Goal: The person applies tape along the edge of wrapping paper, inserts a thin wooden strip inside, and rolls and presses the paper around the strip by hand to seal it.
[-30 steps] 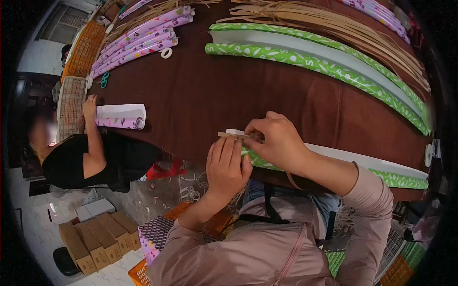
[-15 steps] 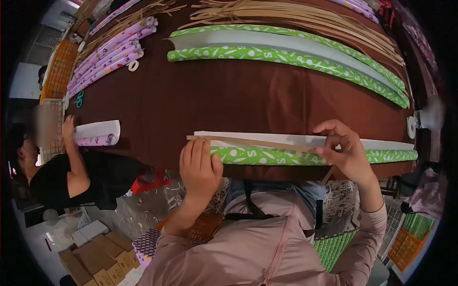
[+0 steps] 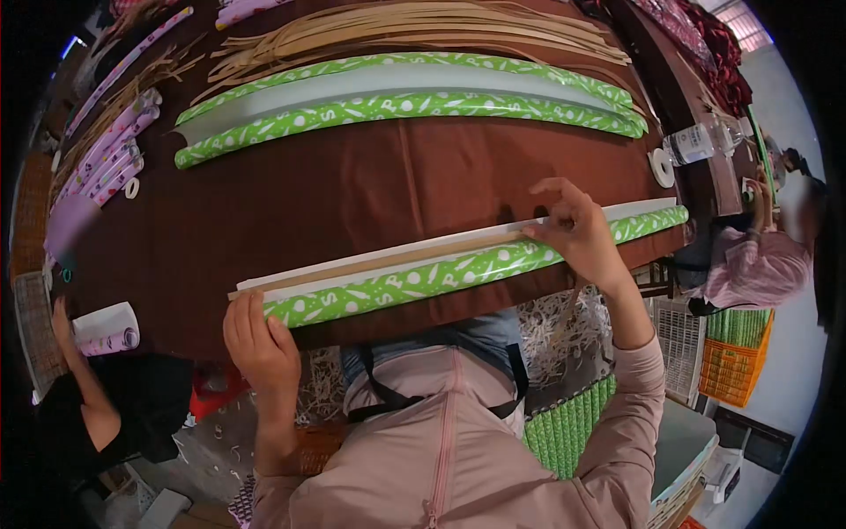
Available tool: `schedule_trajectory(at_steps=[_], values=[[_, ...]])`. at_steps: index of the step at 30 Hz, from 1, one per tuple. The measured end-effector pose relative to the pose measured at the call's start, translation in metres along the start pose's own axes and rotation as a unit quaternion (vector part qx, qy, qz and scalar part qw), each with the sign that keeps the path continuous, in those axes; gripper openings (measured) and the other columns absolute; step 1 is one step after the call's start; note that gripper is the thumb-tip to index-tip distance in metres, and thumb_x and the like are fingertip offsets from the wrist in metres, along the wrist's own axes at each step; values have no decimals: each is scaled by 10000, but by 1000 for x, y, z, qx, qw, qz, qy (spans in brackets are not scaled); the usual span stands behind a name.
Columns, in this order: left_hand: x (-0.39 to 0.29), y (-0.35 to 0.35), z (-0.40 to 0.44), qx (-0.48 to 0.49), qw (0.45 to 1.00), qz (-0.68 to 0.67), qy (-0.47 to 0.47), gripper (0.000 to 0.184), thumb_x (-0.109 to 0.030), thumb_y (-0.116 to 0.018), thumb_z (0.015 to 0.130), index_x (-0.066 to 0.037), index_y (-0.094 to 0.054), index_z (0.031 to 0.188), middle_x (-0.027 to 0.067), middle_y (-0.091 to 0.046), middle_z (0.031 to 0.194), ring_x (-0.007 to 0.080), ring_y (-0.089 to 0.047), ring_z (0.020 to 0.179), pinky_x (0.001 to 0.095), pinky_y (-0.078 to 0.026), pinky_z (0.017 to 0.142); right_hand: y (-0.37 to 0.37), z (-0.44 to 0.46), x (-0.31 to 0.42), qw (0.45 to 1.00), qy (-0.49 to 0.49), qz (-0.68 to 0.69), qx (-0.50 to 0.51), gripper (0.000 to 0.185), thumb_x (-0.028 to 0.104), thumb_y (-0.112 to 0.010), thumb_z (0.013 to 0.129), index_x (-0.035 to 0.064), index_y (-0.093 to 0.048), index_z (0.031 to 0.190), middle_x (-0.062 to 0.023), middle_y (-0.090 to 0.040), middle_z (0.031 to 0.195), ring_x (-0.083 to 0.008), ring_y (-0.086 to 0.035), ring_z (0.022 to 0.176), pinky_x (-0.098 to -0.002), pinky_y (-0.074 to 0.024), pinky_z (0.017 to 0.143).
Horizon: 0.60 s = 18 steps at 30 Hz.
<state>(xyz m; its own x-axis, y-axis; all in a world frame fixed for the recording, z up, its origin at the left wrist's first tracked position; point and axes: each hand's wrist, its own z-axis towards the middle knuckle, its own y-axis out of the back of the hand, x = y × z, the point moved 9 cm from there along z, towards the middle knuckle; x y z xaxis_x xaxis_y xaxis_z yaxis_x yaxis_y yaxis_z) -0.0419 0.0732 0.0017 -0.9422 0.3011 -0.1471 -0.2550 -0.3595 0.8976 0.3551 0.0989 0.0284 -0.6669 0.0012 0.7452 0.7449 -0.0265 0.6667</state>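
In front of me lies a long green wrapping paper roll point(image 3: 423, 278) with a white print, at the near edge of the brown-covered table. Its white inner side point(image 3: 636, 210) shows along the far side. A thin brown strip point(image 3: 397, 256) runs lengthwise over it. My left hand point(image 3: 257, 339) is closed over the roll's left end, on the strip's end too. Toward the right, my right hand point(image 3: 573, 238) pinches the strip between thumb and finger, other fingers raised; a tail of it seems to hang below the table edge.
Farther back lies another partly unrolled green sheet point(image 3: 405, 106), with brown strips point(image 3: 423, 26) behind it. Purple rolls point(image 3: 110, 163) and a white tape ring point(image 3: 132, 188) are at left. A bottle point(image 3: 692, 144) and tape roll point(image 3: 661, 167) stand right. Co-workers sit on both sides.
My view has swung to the right, bringing a bottle and a person on the right into sight. Both hands keep their hold; the right one appears slightly farther along the strip.
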Motion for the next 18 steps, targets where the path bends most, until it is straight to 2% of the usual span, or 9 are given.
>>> schedule_trajectory(at_steps=[2, 3, 6, 13, 15, 16, 18], values=[[1, -1, 0, -5, 1000, 5, -4, 315, -122, -446, 960, 64, -587, 1172, 211, -587, 1191, 391, -546, 1137, 499, -417, 992, -5, 2, -9, 997, -51, 41, 27, 386, 73, -782, 789, 75, -591, 1123, -64, -557, 579, -161, -468, 515, -307, -374, 521], [0, 0, 0, 1, 1000, 8, 2, 317, -121, -440, 963, 69, -585, 1172, 214, -582, 1199, 394, -544, 1138, 499, -416, 993, -5, 4, -4, 999, -30, 32, 18, 386, 70, -787, 778, 63, -595, 1112, -78, -523, 549, -152, -447, 506, -297, -364, 517], [6, -5, -6, 27, 999, 6, 21, 342, -154, -395, 1028, 28, -584, 1247, 190, -560, 1274, 374, -497, 1233, 488, -386, 1034, -4, 3, -5, 999, -31, 29, 20, 375, 69, -790, 771, 57, -600, 1095, -74, -507, 538, -127, -416, 506, -291, -359, 517], [7, -6, -6, 27, 999, -13, 23, 345, -155, -391, 1031, 31, -581, 1251, 191, -554, 1290, 369, -491, 1246, 489, -380, 1045, -4, 3, -9, 995, -89, 24, 38, 351, 71, -788, 775, 51, -601, 1072, -68, -502, 554, -112, -398, 516, -290, -351, 508], [7, -5, -7, 24, 1000, -2, 19, 346, -155, -389, 1032, 34, -584, 1246, 194, -563, 1275, 376, -504, 1229, 497, -386, 1035, -6, 3, -8, 993, -97, 22, 62, 365, 4, -755, 805, 38, -586, 1126, 25, -474, 571, -39, -392, 568, -234, -319, 516], [7, -6, -6, 24, 999, 0, 21, 346, -155, -389, 1032, 34, -584, 1246, 194, -563, 1275, 376, -504, 1229, 497, -386, 1035, -7, 5, -7, 993, -95, 24, 64, 365, 4, -755, 805, 38, -586, 1126, 25, -474, 571, -39, -392, 568, -234, -319, 516], [6, -6, -7, 10, 1000, 5, 13, 346, -159, -390, 1032, 35, -585, 1242, 197, -573, 1257, 385, -517, 1209, 497, -389, 1028, -6, 9, 1, 996, -65, -31, 54, 372, 82, -791, 757, 55, -594, 1071, -79, -532, 579, -177, -467, 501, -319, -396, 515]])
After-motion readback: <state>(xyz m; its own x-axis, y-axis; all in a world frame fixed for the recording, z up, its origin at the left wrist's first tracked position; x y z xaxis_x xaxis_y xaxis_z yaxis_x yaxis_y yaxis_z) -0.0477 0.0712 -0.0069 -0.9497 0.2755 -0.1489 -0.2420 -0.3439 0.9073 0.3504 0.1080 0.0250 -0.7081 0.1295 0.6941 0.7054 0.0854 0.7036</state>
